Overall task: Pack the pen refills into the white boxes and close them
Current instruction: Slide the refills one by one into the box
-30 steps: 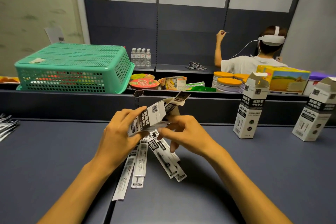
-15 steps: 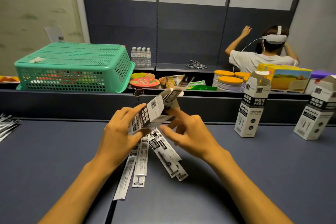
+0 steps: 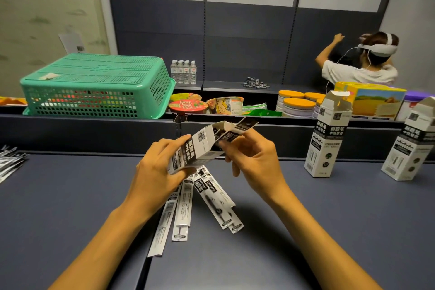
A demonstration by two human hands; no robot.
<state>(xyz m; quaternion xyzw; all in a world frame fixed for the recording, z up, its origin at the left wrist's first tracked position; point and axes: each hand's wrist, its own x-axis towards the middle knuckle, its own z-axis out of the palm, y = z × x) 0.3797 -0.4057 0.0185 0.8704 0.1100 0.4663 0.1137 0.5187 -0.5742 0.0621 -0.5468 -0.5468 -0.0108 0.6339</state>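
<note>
Together, our left hand (image 3: pixel 156 172) grips a tilted white box (image 3: pixel 200 148) above packaged pen refills (image 3: pixel 188 202) on the dark table (image 3: pixel 58 207), while our right hand (image 3: pixel 254 160) pinches its open flap (image 3: pixel 237 130).

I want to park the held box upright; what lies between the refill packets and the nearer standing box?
Bare tabletop between the refill packets and nearer standing box, in the head view.

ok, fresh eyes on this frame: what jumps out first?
Dead centre, the left hand grips a tilted white box while the right hand pinches its open flaps. Packaged pen refills fan out on the table just below. Far left on the shelf behind sits an upturned green basket.
</note>
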